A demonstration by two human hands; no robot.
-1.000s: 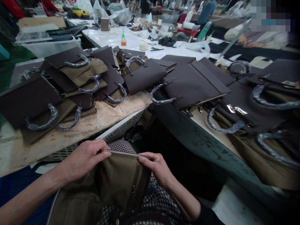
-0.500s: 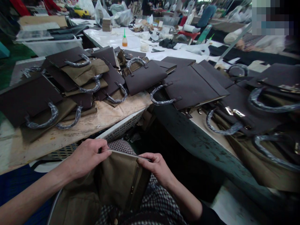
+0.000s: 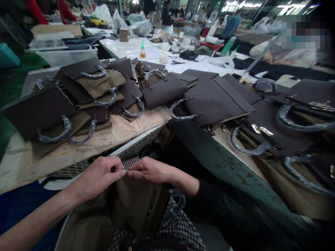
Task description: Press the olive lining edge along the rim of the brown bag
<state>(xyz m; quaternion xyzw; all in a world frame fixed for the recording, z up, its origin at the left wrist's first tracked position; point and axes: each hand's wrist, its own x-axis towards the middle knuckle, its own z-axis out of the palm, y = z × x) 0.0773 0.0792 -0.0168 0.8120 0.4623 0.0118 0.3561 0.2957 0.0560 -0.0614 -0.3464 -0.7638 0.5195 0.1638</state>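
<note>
Olive-brown cloth lining w/ a sewn zip pocket (image 3: 125, 205) lay on the person's lap, over black-and-white checked cloth (image 3: 180, 228), below & btwn the two tables. Its small gold-tone zip pull (image 3: 149, 213) hung toward the R side of the lining.

L hand (image 3: 101, 176) pinched the lining's top edge btwn thumb & bent index, other fingers curled in. R hand (image 3: 149, 170) pinched the same edge w/ thumb & index, fingers pressed together, just beside the L fingertips; couldn't tell if the tips touched. R forearm came in from the R, dark sleeve (image 3: 209, 195) up to near the elbow.

Clear-plastic-wrapped curved handle (image 3: 178, 204) sat just R of the lining; too dim to tell if attached.

Pale, stained wooden table (image 3: 57, 160) at L held a pile of dark brown flat bags w/ wrapped handles (image 3: 39, 109). White perforated plastic basket (image 3: 138, 141) was under its edge. Table at R w/ a grey-green side (image 3: 222, 162) bore more dark brown bags w/ gold-tone clasps (image 3: 282, 122), olive cloth showing beneath.

Behind, on a white-topped table (image 3: 120, 47): small bottle w/ orange liquid & green nozzle (image 3: 142, 53). Co-worker in red (image 3: 65, 12) was far off, upper L.
</note>
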